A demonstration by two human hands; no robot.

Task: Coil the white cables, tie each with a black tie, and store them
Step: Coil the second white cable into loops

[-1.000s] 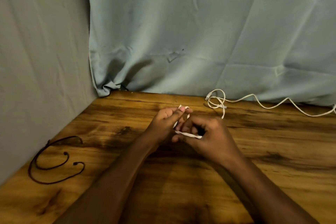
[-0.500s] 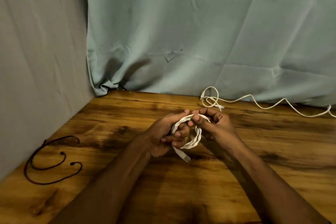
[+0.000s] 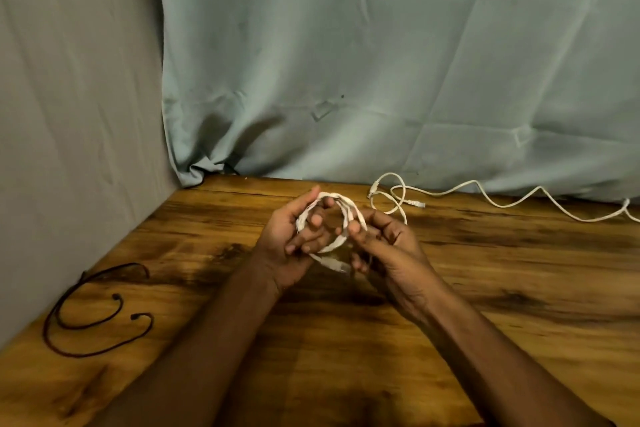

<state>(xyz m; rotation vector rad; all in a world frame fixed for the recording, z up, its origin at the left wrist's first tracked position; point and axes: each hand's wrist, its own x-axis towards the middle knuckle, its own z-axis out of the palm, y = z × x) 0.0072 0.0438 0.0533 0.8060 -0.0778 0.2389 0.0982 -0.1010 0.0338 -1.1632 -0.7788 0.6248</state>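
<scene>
Wood-grain counter [image 3: 485, 340], fabric backdrop behind. Left hand [image 3: 287, 246] fingers poke through the round coiled white cable [image 3: 346, 215], held above counter centre; right hand [image 3: 388, 246] pinches its right side. Loose white cable [image 3: 498, 199] far right; thin black tie [image 3: 86, 319] near left.

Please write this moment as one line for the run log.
step: coiling | left hand: holds white coil | right hand: pinches coil | second white cable: loose on table | black ties: untouched
</scene>
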